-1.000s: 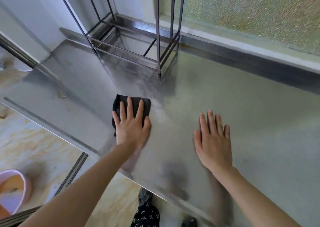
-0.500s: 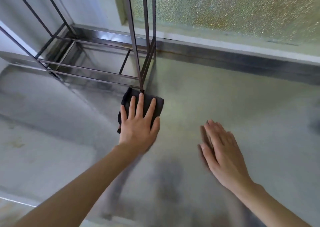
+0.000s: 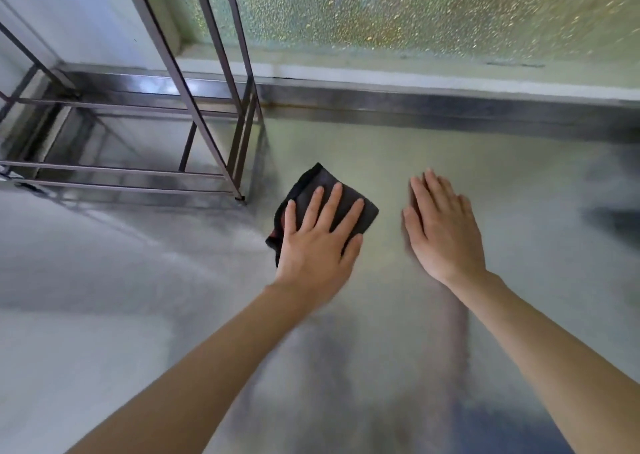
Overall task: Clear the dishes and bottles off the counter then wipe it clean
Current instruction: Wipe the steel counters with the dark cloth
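Dark metal frame rack point(image 3: 194, 107) stands left of the left hand point(image 3: 313, 245), which lies flat, fingers spread, pressing a folded dark grey cloth point(image 3: 327, 181) onto the shiny steel counter point(image 3: 104, 263). The palm hides the cloth's near part. Just right of it, the right hand point(image 3: 443, 232) is flat-fingered and blurry, and I can't tell if it's touching.

Tabletop point(image 3: 450, 162): dull steel, with a raised lip along its far edge.
Rack point(image 3: 207, 135): bare metal frame standing at your far left.
Cloth point(image 3: 332, 190): dark, folded, flat under your left hand point(image 3: 317, 245), near the rack's foot.
Right hand point(image 3: 445, 232): flat beside the cloth; contact unclear.
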Tool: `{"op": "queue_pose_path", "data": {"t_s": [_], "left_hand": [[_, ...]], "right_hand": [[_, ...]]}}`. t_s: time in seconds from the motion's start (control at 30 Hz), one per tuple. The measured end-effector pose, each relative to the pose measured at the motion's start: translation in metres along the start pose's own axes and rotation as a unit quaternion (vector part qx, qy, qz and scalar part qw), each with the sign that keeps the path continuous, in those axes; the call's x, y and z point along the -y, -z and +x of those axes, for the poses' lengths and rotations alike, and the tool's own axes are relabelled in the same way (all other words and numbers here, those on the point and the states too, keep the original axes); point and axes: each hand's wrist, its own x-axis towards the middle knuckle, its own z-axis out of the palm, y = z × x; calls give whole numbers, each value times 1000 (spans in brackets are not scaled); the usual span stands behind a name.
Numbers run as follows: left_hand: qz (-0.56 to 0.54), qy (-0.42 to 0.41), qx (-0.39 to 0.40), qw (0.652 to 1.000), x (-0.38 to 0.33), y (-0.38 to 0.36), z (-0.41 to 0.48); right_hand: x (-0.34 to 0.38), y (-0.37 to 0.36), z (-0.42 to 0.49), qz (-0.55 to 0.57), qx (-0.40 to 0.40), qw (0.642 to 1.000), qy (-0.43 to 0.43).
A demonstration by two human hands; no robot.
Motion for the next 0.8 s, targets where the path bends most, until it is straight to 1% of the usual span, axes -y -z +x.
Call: {"op": "queue_pose_path", "data": {"t_s": [0.03,0.13,0.2,0.27,0.33,0.43,0.53,0.57,0.63,0.7,0.77,0.8], "left_hand": [[6,-25,-3,1000,-7,0,-7],[25,-152,9,988,-18,-2,-50],[23,-178,11,984,-10,-4,-56],[22,-146,6,989,4,-1,-34],[28,-86,4,996,16,4,2],[13,-1,26,1000,32,14,51],[0,48,37,998,21,13,60],[5,38,30,999,13,11,50],[22,-14,7,1000,-4,5,21],[31,-64,6,997,-10,-1,-3],[37,-82,11,996,-3,0,0],[42,-76,10,996,4,1,9]], "right_hand": [[0,1,0,4,5,1000,0],[-1,2,1,0,8,1000,5],[-1,0,1,-5,11,1000,5],[0,-2,1,-3,2,1000,0],[-1,-3,1,-2,2,1000,-7],[-1,-4,1,-1,4,1000,-5],[-2,-4,0,2,5,1000,-8],[-2,-4,0,0,8,1000,-7],[-3,-5,0,-6,12,1000,-3],[-4,-6,1,-10,13,1000,-4],[-5,-6,0,-13,12,1000,-4],[-5,-7,0,-14,13,1000,-2]]}}
